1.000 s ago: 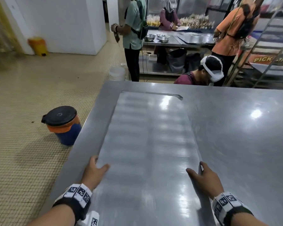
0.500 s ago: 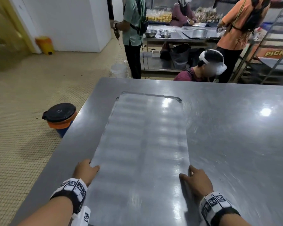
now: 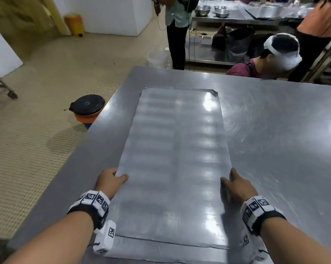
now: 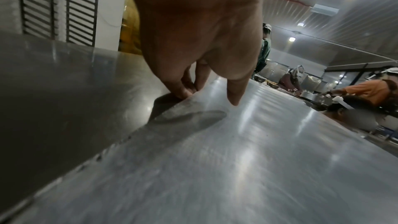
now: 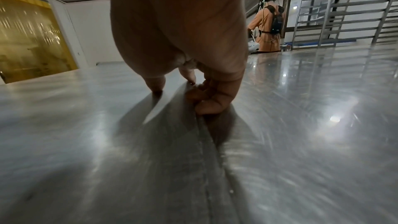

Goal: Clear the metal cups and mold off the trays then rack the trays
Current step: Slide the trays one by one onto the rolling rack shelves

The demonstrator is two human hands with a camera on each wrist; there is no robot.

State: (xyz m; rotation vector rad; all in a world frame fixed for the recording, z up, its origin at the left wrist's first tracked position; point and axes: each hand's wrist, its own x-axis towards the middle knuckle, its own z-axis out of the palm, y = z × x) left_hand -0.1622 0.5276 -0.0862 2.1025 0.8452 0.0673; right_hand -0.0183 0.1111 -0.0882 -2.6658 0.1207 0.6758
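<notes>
Tray (image 3: 176, 159) | left hand (image 3: 109, 181) pinching left edge | right hand (image 3: 237, 185) pinching right edge

The tray (image 3: 177, 159) is showing dull silver-grey with faint paler bands running across it, and the table (image 3: 284, 149) under it is showing a darker, glossier grey with white glints of light. Wristbands (image 3: 95, 201) on both arms are showing black straps with white blocks printed in black square codes. Off the table's left edge, the floor (image 3: 36, 140) is showing beige in a fine grid, and a bin (image 3: 87, 109) is showing a black lid over an orange and blue body. A yellow bin (image 3: 74, 24) is standing against a white wall (image 3: 113, 14). In the right wrist view, a curtain (image 5: 28, 40) is glowing amber.
</notes>
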